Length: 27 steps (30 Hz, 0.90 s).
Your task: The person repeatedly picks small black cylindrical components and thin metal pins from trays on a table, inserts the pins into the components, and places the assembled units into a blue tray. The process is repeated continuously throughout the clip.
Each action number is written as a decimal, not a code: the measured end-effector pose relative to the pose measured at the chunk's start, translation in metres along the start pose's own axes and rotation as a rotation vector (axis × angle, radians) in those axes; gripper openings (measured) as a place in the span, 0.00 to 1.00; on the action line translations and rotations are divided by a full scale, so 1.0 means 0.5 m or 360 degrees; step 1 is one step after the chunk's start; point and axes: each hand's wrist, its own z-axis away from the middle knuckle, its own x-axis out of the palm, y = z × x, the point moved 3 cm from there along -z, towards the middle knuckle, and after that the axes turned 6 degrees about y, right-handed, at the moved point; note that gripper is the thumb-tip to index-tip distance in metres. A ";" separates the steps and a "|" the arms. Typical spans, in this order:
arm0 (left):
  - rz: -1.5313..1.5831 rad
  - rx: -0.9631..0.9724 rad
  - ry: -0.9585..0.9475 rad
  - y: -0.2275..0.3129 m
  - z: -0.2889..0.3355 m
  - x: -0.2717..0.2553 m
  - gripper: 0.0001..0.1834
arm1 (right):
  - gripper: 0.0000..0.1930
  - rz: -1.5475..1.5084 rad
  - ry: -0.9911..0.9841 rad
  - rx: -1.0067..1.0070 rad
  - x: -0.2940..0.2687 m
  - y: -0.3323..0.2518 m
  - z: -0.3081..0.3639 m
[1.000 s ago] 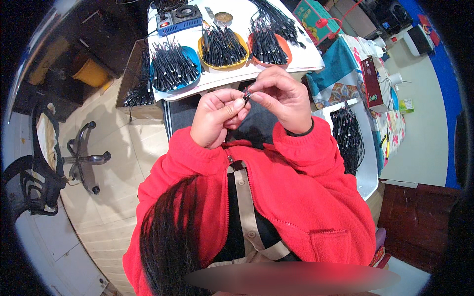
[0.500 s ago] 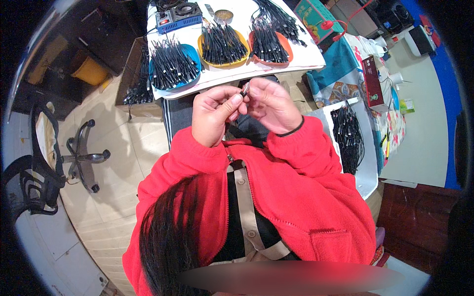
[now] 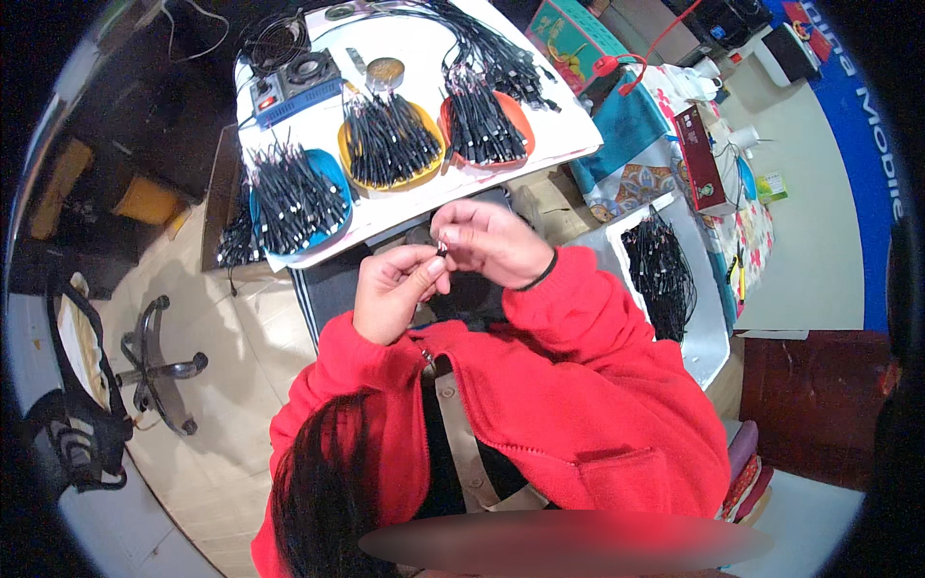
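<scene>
Both hands meet in front of my chest, just short of the white table. Between thumb and fingers my left hand (image 3: 390,294) pinches a small dark cable end (image 3: 442,249) with a pale tip, mostly hidden by the fingertips. My right hand (image 3: 493,249) closes its thumb and index finger on the same piece from the other side. Beyond them, black cables fill three trays along the table's near edge: a blue tray (image 3: 339,183), a yellow tray (image 3: 434,123) and an orange tray (image 3: 521,118). Short black cables (image 3: 292,200) lie bunched in the blue one.
On the table (image 3: 385,207) stand a blue-sided device (image 3: 301,91) and a round tin (image 3: 385,73). Long black cables (image 3: 501,53) spread behind the orange tray. At right a white tray (image 3: 714,352) holds more cables. A wheeled chair base (image 3: 159,368) stands left.
My view has shifted, so the table and trays sit further left and lower. Both hands remain together on the small piece; the right hand now lies slightly higher than the left.
</scene>
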 end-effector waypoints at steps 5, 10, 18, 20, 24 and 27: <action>0.0188 -0.0122 0.0139 -0.018 -0.031 -0.027 0.08 | 0.06 0.1486 0.0940 -0.1056 -0.230 -0.189 -0.161; 0.0189 -0.0142 0.0182 -0.028 -0.050 -0.036 0.08 | 0.13 0.2541 0.1190 -0.0809 -0.406 -0.313 -0.351; 0.0145 -0.0156 0.0223 -0.032 -0.061 -0.059 0.08 | 0.22 0.2719 0.1406 -0.0119 -0.421 -0.297 -0.538; 0.0201 -0.0154 0.0220 -0.032 -0.062 -0.065 0.08 | 0.22 0.2641 0.1423 -0.0068 -0.433 -0.298 -0.553; 0.0189 -0.0105 0.0253 -0.029 -0.060 -0.071 0.08 | 0.19 0.2637 0.1580 -0.0197 -0.457 -0.347 -0.542; 0.0188 -0.0082 0.0252 -0.025 -0.056 -0.068 0.08 | 0.19 0.2388 0.1585 -0.0447 -0.471 -0.421 -0.498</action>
